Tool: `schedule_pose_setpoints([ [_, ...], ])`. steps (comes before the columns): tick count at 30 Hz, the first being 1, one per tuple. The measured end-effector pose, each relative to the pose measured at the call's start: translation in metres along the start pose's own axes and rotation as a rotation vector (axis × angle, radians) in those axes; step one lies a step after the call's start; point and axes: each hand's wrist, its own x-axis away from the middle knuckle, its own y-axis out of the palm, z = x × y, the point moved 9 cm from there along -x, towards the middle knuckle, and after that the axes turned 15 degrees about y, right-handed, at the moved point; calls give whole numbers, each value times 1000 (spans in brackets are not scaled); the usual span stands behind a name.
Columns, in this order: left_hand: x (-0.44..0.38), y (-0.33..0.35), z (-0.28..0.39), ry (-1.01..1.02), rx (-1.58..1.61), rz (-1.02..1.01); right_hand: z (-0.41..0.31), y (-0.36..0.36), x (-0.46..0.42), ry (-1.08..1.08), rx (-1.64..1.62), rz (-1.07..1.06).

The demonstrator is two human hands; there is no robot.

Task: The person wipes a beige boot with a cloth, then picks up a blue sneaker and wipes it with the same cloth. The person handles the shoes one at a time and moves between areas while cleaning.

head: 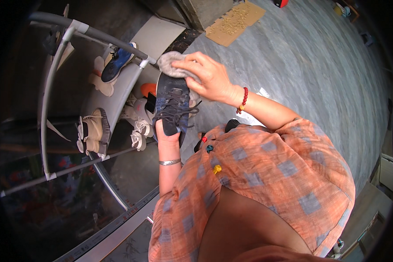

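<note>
A dark blue and black lace-up sneaker (175,98) is held up in front of me, toe pointing away. My left hand (168,132) is pushed into its ankle opening and carries it from inside, the fingers hidden by the shoe. My right hand (209,77) grips a bunched grey cloth (172,64) against the toe. Loosely tied dark laces hang over the sneaker's right side. A similar blue sneaker (118,64) rests on the shoe rack (129,83) to the left.
Beige high-top shoes (95,129) stand on the rack's near end. White shoes (140,134) and an orange shoe (148,89) are lower down, beside the held sneaker. A flattened cardboard sheet (229,24) with scattered small pieces lies on the grey floor (308,65).
</note>
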Motion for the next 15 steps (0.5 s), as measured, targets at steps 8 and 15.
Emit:
schedule_pose_setpoints([
  [8,12,-56,15,1,-73,150,-15,31,40,-22,-209,-382],
  [15,14,-16,9,110,-844,86,3,12,6,103,-18,-155],
])
